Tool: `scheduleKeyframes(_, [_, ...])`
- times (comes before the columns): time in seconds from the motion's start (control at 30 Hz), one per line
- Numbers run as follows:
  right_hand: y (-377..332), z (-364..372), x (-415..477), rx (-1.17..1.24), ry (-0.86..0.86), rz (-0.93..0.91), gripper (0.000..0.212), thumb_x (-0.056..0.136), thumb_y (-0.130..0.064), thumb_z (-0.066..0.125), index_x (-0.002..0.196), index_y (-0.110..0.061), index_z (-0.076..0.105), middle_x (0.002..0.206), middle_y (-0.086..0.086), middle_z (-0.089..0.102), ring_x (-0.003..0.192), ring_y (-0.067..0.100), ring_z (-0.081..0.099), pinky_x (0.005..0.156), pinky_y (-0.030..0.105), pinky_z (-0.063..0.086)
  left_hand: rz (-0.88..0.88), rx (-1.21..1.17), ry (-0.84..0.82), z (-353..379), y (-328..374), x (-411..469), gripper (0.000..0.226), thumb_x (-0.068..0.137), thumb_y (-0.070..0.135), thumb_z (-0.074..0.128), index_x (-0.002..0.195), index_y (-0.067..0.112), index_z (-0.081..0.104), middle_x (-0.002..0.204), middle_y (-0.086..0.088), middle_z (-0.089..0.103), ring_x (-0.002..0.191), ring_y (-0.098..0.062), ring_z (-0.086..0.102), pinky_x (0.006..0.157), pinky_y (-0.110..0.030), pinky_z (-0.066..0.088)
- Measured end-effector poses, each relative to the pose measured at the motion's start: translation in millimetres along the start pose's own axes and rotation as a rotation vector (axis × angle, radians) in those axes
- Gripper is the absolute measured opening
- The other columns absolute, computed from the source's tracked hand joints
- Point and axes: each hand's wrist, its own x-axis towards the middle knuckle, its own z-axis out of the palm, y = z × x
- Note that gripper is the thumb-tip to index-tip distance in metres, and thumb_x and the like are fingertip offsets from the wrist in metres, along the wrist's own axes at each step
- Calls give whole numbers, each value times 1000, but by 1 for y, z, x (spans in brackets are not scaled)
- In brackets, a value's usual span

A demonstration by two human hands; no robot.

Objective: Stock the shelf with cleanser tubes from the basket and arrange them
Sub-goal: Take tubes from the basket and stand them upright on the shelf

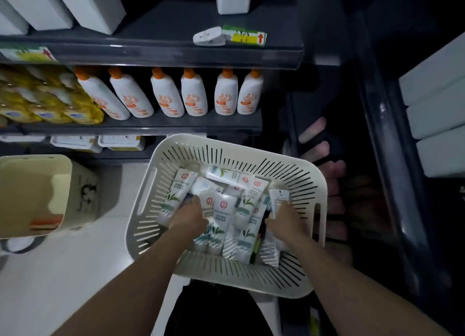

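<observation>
Pick-up step: drawing cleanser tubes (225, 215) from the basket (181, 138).
The right grip (281, 221) is curling round one upright tube (278, 196) by the basket's right wall. The left grip (187, 216) is digging into the mid-basket pile, closure hidden. Next, likely: lifting clear toward the shelf (151, 128) beyond the basket.

The left forearm (130, 280) and the right forearm (352, 285) are bare from the wrist down to the bottom edge of view, slim and smooth. The left hand (187, 218) and the right hand (281, 222) are bare as well, their backs and knuckles showing. Low between the arms sits a black garment (216, 313), plain and matt. The light is too dim to tell which piece of clothing it is.
</observation>
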Motion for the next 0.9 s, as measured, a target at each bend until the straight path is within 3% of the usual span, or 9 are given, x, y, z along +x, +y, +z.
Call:
scheduleKeyframes(0.1, [2, 19, 5, 3, 106, 32, 40, 79, -24, 68, 113, -11, 52, 109, 12, 61, 97, 31, 59, 78, 37, 53, -34, -138, 4, 7, -3, 13, 34, 87, 18, 63, 117, 7, 52, 118, -11, 63, 109, -28, 61, 91, -37, 51])
scheduleKeyframes(0.17, [-2, 27, 4, 46, 130, 38, 40, 77, -24, 72, 109, -13, 52, 102, 9, 62, 91, 30, 61, 72, 36, 55, -62, -241, 10, 10, -4, 20, 27, 89, 21, 61, 114, 11, 59, 114, -8, 67, 102, -26, 64, 89, -38, 53])
scheduleKeyframes(0.33, [-7, 37, 3, 231, 88, 106, 21, 82, -12, 65, 103, -10, 60, 97, 6, 63, 77, 22, 55, 52, 21, 33, -103, -388, -25, 11, -11, 27, 26, 90, 22, 62, 115, 14, 62, 110, -6, 70, 97, -27, 66, 85, -43, 56])
scheduleKeyframes(0.53, [-4, 27, 8, 539, -18, 219, 20, 84, -12, 64, 104, -14, 60, 100, 7, 67, 89, 27, 65, 78, 38, 55, -132, -605, -52, -5, -6, 25, 18, 97, 22, 52, 111, 12, 55, 111, -10, 67, 99, -29, 66, 85, -46, 56])
scheduleKeyframes(0.63, [1, 26, 9, 598, -34, 206, 18, 88, -11, 64, 106, -15, 62, 104, 8, 68, 91, 26, 66, 83, 45, 56, -95, -701, -113, -14, -1, 19, 15, 99, 25, 47, 103, 12, 52, 105, -11, 67, 93, -28, 67, 81, -46, 57])
scheduleKeyframes(0.77, [5, 18, -5, 763, -50, 211, 20, 92, -9, 57, 110, -15, 62, 102, 5, 70, 85, 19, 67, 71, 36, 56, -86, -862, -168, -24, 4, 9, 22, 99, 25, 48, 112, 8, 54, 104, -13, 68, 91, -31, 67, 80, -47, 57])
scheduleKeyframes(0.9, [-1, 6, -26, 1004, -67, 187, 18, 95, -19, 55, 112, -20, 61, 108, 6, 70, 96, 26, 68, 88, 51, 54, 9, -922, -176, -33, 15, -5, 23, 98, 26, 51, 110, 8, 59, 102, -11, 70, 88, -28, 67, 73, -42, 56])
